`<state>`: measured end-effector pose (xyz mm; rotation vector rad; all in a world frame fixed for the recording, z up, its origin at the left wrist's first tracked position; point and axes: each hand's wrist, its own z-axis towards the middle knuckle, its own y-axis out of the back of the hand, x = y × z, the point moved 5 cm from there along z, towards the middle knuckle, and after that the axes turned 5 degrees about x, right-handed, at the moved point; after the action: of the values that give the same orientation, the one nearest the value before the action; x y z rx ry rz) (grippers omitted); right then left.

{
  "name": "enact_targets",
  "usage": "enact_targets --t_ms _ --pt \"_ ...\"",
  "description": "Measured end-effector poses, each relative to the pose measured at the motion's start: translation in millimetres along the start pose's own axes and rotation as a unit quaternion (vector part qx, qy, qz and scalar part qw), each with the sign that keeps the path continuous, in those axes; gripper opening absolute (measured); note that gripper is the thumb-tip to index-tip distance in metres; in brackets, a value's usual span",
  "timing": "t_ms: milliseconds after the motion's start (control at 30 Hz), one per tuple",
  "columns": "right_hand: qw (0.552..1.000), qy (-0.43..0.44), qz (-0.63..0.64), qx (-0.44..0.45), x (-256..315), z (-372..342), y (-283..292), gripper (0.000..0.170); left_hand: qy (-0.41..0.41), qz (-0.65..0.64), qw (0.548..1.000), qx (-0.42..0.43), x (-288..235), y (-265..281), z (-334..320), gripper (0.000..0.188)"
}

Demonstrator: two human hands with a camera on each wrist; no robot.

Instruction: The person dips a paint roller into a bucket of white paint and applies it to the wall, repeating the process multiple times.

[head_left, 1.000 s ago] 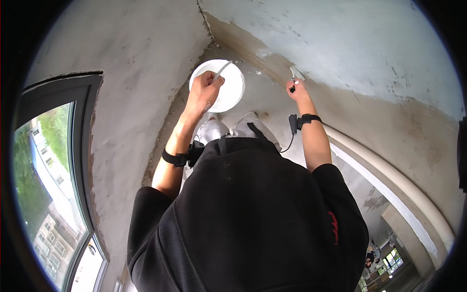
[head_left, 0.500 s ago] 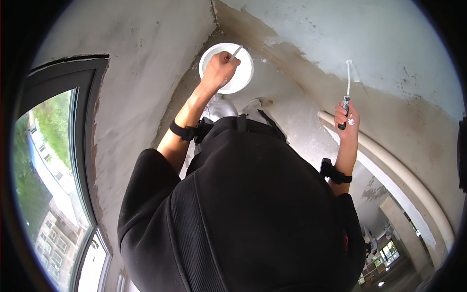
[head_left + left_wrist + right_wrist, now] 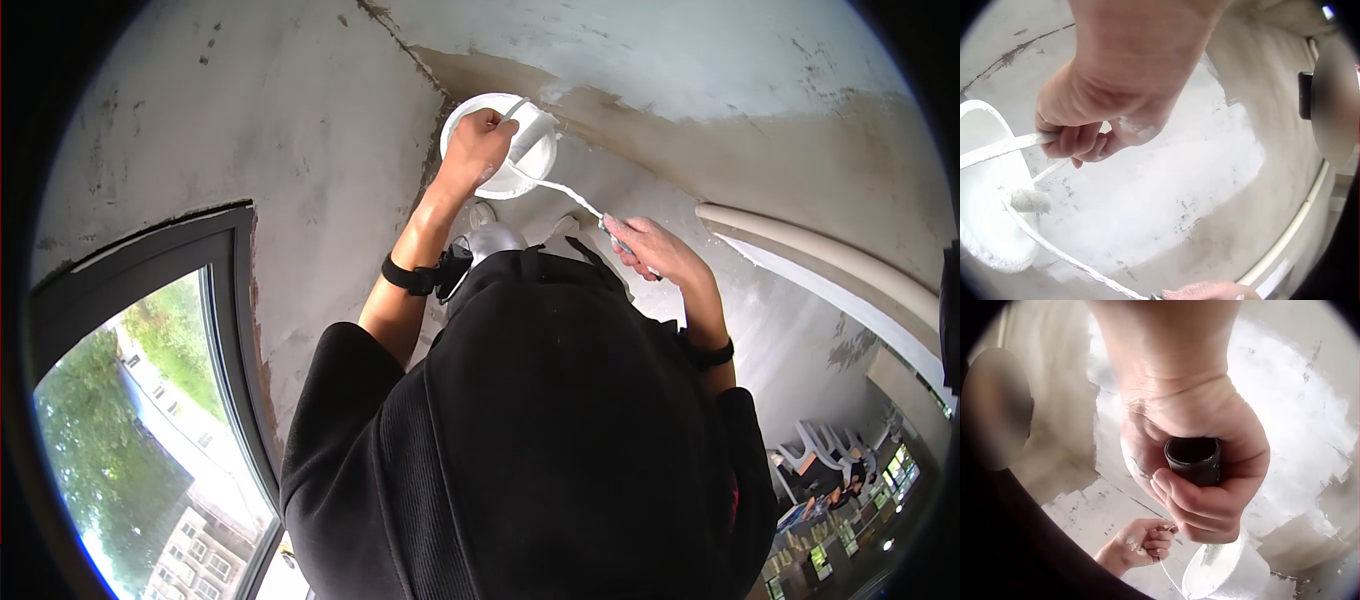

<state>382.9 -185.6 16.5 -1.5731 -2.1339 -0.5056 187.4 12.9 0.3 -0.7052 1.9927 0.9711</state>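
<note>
A white bucket (image 3: pixel 541 160) hangs by its handle (image 3: pixel 1007 147) from my left hand (image 3: pixel 476 150), whose fingers curl round the handle. My right hand (image 3: pixel 655 250), to the right of the bucket, grips the dark handle (image 3: pixel 1195 464) of a paint roller. The roller's white-coated rod (image 3: pixel 560 187) reaches over the bucket's rim. In the left wrist view the roller head (image 3: pixel 1030 200) lies at the bucket's mouth. White smears mark my left hand (image 3: pixel 1116 94) near the wrist.
A grey wall (image 3: pixel 300 120) and a dark window frame (image 3: pixel 245 300) stand on the left. The right wall (image 3: pixel 760 140) is partly coated. A pale pipe (image 3: pixel 830 252) runs along the right. Chairs (image 3: pixel 820 445) and people are in the background.
My right hand has come away from the right wall, bringing the roller to the bucket. The left hand and bucket have shifted slightly right in the head view.
</note>
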Motion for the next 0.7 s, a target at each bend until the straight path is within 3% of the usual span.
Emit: enact_targets --t_ms 133,267,333,367,433,467,500,567,700 --pt "0.999 0.026 -0.019 0.029 10 5 2 0.057 -0.018 0.022 1.0 0.008 -10 -9 3 0.036" --pt "0.986 0.035 -0.158 0.027 10 25 -1 0.058 -0.011 0.027 0.999 0.038 -9 -14 2 0.032" --pt "0.962 0.027 -0.271 0.009 19 36 -4 0.056 -0.004 -0.051 0.997 0.051 -9 -20 2 0.028" --pt "0.964 0.028 -0.265 0.005 17 42 -10 0.056 -0.007 -0.047 0.997 0.056 -12 -22 2 0.028" --pt "0.882 0.149 -0.416 -0.161 28 46 -20 0.044 0.009 -0.062 0.997 0.053 -15 -24 -3 0.02" --pt "0.878 0.128 -0.421 -0.188 30 50 -26 0.031 0.008 -0.059 0.997 0.057 -9 -22 -4 0.02" --pt "0.879 0.128 -0.418 -0.192 34 45 -27 0.031 -0.004 -0.049 0.997 0.057 -10 -24 -5 0.019" --pt "0.825 0.155 -0.466 -0.279 44 30 -27 0.028 -0.016 -0.037 0.997 0.059 -11 -28 -4 0.019" --pt "0.812 0.149 -0.468 -0.314 46 33 -35 0.027 -0.02 -0.075 0.996 0.046 -10 -25 -4 0.018"
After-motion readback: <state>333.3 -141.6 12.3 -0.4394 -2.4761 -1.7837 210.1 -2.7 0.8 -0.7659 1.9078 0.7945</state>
